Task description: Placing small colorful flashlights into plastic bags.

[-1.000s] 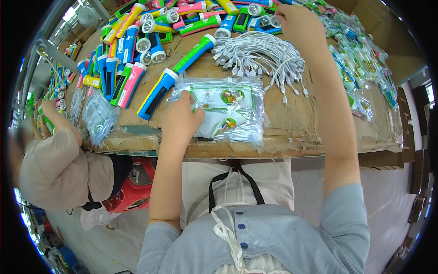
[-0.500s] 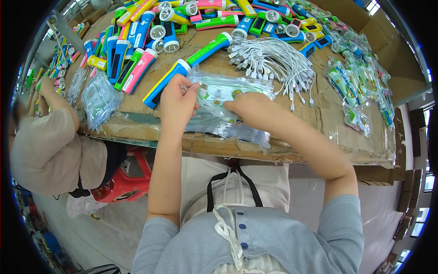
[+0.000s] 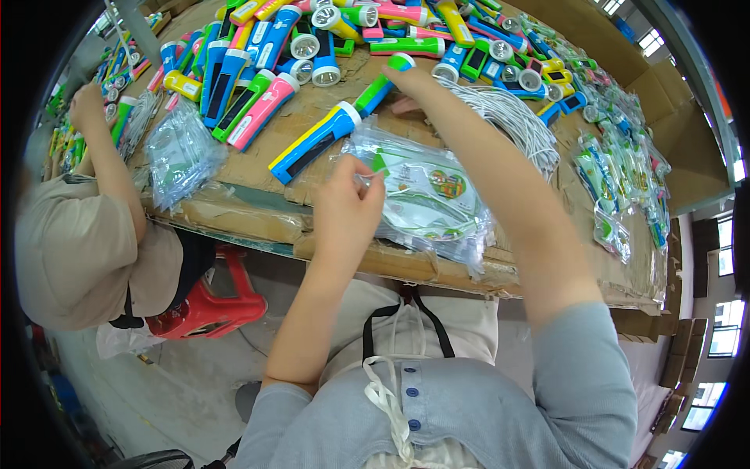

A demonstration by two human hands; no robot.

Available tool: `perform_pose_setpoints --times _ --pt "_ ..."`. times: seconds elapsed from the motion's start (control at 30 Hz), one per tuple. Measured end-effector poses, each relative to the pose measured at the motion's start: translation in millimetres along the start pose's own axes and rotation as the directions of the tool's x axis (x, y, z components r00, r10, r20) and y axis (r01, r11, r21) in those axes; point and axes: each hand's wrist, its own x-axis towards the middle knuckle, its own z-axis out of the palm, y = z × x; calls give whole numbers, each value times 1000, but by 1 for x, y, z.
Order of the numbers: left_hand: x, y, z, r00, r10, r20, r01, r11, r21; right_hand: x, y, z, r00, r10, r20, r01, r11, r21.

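Observation:
My left hand (image 3: 351,195) is closed in a pinch on the upper left edge of a clear plastic bag (image 3: 410,191) with green and white print. The bag lies on a stack of similar bags near the table's front edge. Beyond it, my right hand (image 3: 412,87) reaches over a green and blue flashlight (image 3: 375,95), thumb and fingers apart at its white head end. A yellow and blue flashlight (image 3: 316,141) lies end to end with that one, slanting down to the left. My right forearm partly covers a bundle of white charging cables (image 3: 512,125).
A heap of colourful flashlights (image 3: 312,47) spreads along the back. Packed bags (image 3: 609,180) lie to the right, a pile of clear bags (image 3: 183,148) to the left. Another person's arm (image 3: 113,164) works at the far left, by a red stool (image 3: 215,305). Cardboard covers the table (image 3: 258,215).
My right hand has left the bag and moved up and away to the green and blue flashlight. My left hand still pinches the bag. The whole view has shifted slightly.

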Motion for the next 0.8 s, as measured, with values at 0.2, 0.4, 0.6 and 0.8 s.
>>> perform_pose_setpoints --times 0.2,0.4,0.6,0.8 --pt "-2 3 -4 997 71 16 -73 989 127 32 -22 46 998 51 34 -53 997 64" --pt "-4 4 -6 999 46 -8 -45 995 90 34 -20 80 986 -151 -67 119 931 -345" --pt "-1 12 13 993 104 54 -107 992 61 75 -4 25 968 -252 -15 163 670 -724" --pt "8 11 -13 991 -88 106 95 993 -68 -154 -28 -54 647 -750 139 675 648 352"
